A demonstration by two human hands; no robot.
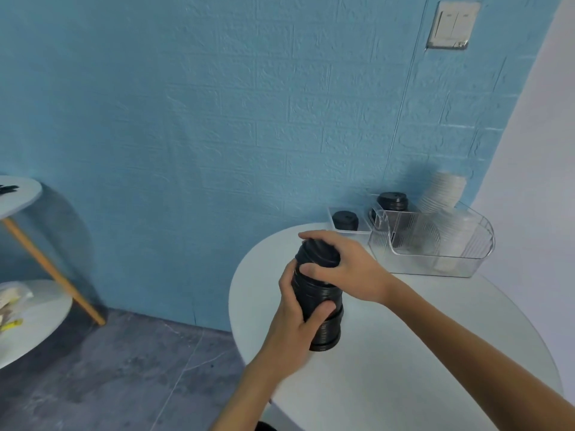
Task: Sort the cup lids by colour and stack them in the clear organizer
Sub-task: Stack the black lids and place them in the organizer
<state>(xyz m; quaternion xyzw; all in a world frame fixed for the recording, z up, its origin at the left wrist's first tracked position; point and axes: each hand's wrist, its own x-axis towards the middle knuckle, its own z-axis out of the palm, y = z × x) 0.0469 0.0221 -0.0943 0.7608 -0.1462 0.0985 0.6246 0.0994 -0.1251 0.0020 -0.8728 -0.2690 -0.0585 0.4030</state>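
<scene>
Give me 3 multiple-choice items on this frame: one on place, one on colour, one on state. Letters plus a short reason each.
1. Where does the white lid stack stand?
A. in the clear organizer, at its far end
B. on the floor
C. in the left hand

2. What colour is the lid stack that the hands hold?
A. white
B. black
C. red

3. How is the right hand placed?
A. flat on the table
B. hanging idle, off the stack
C. gripping the top of the held stack

Key: 1 A, the white lids rise from the organizer's far end by the wall. 2 B, every lid in that stack is black. 3 C, its fingers curl over the top while the left hand wraps the middle.
</scene>
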